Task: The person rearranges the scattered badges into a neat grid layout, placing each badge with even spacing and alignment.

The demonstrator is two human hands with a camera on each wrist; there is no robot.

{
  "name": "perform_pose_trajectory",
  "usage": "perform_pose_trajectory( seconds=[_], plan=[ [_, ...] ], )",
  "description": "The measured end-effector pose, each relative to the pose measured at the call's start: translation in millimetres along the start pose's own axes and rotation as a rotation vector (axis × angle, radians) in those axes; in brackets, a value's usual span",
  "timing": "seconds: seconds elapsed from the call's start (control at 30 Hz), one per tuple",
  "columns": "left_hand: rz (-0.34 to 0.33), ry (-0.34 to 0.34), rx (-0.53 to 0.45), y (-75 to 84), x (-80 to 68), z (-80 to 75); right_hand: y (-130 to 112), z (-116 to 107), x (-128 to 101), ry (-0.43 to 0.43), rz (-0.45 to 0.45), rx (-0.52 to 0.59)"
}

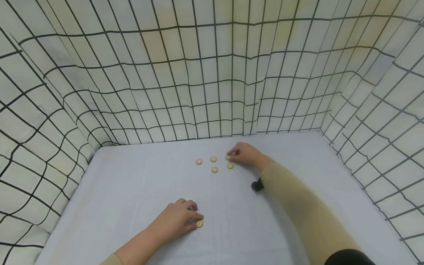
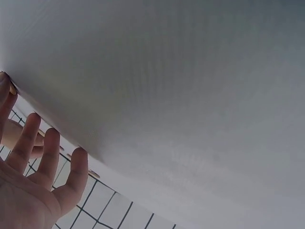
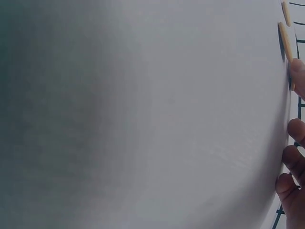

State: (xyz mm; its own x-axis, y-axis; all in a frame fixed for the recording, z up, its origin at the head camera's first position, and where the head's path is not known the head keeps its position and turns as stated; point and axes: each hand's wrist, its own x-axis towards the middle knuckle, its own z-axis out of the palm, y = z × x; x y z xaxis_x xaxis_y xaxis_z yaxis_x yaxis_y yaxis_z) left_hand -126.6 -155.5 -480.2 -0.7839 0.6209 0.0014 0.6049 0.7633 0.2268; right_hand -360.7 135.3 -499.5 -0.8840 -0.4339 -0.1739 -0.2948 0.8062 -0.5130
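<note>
Near the front of the white-covered table, my left hand (image 1: pixel 177 220) pinches a round beige button-like disc (image 1: pixel 199 223) between thumb and index finger, at the cloth. The other left fingers are spread and bent. At the back my right hand (image 1: pixel 246 153) has thumb and index finger on another button-like disc (image 1: pixel 228 157), partly hidden by the fingertips. Just in front of that one lies a disc (image 1: pixel 230 166), also seen edge-on as a disc (image 3: pixel 285 40) in the right wrist view. Further left lie a disc (image 1: pixel 213 159), a disc (image 1: pixel 215 169) and a disc (image 1: pixel 198 161).
White cloth (image 1: pixel 139 184) covers the table. A white wall with a dark grid (image 1: pixel 212 88) rises behind it and along both sides. A black wrist device (image 1: pixel 257 185) sits at the right cuff, just above the cloth.
</note>
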Motion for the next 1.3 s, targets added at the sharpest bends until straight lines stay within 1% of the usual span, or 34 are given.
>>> perform_pose_trajectory(
  seconds=[0.13, 0.37, 0.5, 0.7, 0.87, 1.1, 1.3],
  plan=[
    [0.015, 0.002, 0.021, -1.6, 0.3, 1.6, 0.6, 0.9, 1.2, 0.002, 0.011, -0.001],
    [0.096, 0.005, 0.122, -0.8, 1.8, 1.0, -0.7, 0.8, 0.4, 0.005, 0.027, 0.002],
    [0.125, 0.015, 0.148, -1.1, 2.3, 2.6, -1.5, 0.6, -0.7, 0.008, 0.037, 0.005],
    [0.148, 0.037, 0.14, -2.0, 0.6, 4.6, -0.7, 1.8, 0.3, 0.005, 0.034, 0.005],
    [0.159, 0.067, 0.134, -2.3, 0.3, 5.0, -0.5, 2.2, 0.8, 0.007, 0.023, -0.003],
    [0.137, 0.069, 0.095, -3.5, 1.5, 5.1, -0.6, 1.7, 0.2, 0.009, 0.026, -0.002],
    [0.129, 0.094, 0.067, -6.8, 2.9, 3.2, -0.6, 1.4, 0.0, 0.006, 0.022, -0.012]
  ],
)
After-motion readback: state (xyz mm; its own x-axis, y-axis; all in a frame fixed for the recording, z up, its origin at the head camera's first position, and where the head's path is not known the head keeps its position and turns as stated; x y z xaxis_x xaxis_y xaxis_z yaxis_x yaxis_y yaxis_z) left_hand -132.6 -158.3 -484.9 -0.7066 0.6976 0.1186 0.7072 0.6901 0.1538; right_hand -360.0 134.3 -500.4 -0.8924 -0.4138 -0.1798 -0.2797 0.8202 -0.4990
